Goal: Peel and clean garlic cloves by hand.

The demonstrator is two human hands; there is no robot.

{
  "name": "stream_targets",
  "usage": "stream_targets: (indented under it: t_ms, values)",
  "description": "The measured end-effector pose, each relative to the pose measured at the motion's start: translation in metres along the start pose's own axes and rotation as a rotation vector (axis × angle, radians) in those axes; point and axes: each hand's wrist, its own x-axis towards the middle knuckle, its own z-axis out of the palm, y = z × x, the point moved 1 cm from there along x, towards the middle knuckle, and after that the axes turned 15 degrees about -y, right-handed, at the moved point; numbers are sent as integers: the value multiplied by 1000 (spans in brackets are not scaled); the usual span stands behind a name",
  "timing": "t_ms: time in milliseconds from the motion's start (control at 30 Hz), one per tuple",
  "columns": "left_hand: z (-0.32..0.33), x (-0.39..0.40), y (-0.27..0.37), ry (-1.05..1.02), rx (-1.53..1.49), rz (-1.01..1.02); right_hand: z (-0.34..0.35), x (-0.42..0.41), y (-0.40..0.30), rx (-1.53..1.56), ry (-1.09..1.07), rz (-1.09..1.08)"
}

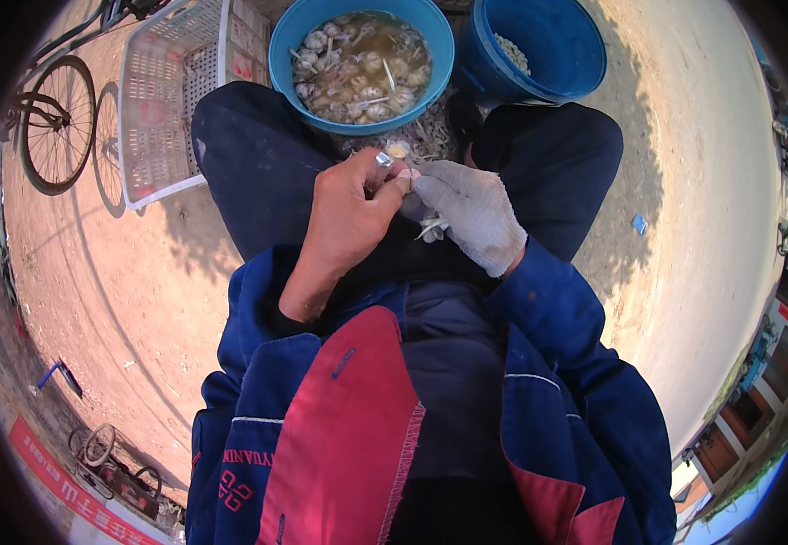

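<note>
My bare left hand (350, 208) and my right hand (469, 208), in a pale, soiled knit glove, meet over my lap. Between their fingertips is a small pinkish garlic clove (408, 178), partly hidden by the thumbs. A shiny band or piece of metal (383, 159) sits at the left index finger; what it is exactly cannot be made out. Beneath the gloved palm, a garlic bulb with a pale stem (433, 226) shows, apparently held by the curled right fingers. Beyond the hands, a light-blue basin (360, 128) holds garlic bulbs (370, 92) in brownish water.
Right of the basin stands a deep blue bucket (567, 54) with peeled cloves (512, 54) inside. A white plastic crate (162, 129) is at the left, beside a bicycle wheel (57, 126). Papery skins (428, 133) litter the ground between my feet.
</note>
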Motion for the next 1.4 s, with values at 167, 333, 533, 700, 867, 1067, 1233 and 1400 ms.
stream_targets:
  t_ms: [167,333,533,700,867,1067,1233,1400]
  values:
    - [-7,0,10,-88,-120,-77,1,-3,-12,84,15,78]
    - [-9,0,12,-116,-291,-144,-9,-3,-14,188,27,136]
    - [-9,2,9,-133,-280,-200,-2,-1,-14,167,53,161]
    - [-13,2,6,-110,-555,-119,-15,-1,-5,263,47,70]
    - [-13,3,4,-100,-556,-98,-16,-5,-7,287,-6,70]
    - [-6,3,3,-122,-344,8,-12,-4,-9,277,-48,94]
    - [-7,4,2,-138,-216,33,-12,-7,-12,183,6,-18]
    - [-16,-4,3,-53,197,5,-4,-5,-13,-177,222,-19]
